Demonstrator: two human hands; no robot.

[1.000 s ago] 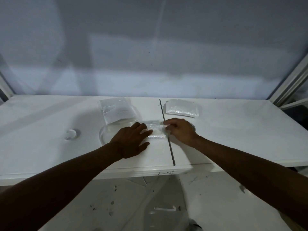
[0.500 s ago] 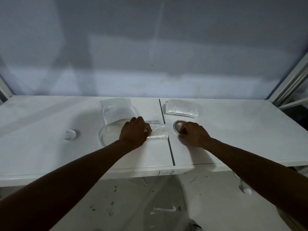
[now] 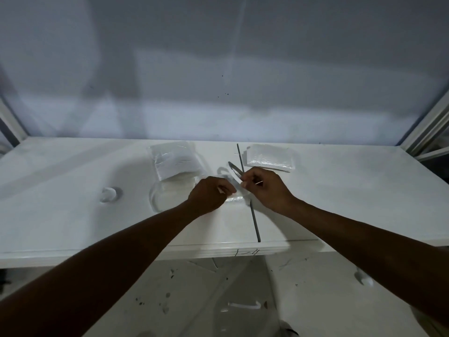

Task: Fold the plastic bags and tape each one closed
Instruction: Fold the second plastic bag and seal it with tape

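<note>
Clear plastic: the folded bag lies on the white counter under the left hand, whose curled fingers hold it down. Just beside it, the right hand pinches a tape roll lifted above the bag's far edge. Beyond them lie a loose bag pile and a folded pile.

On the table, one pile of bags lies upper centre, left of the seam, and a second pile lies right of it. Below them, the left hand and right hand meet over a folded bag. What may be a tape roll sits at the right hand's fingertips. A small object lies at the left.
</note>
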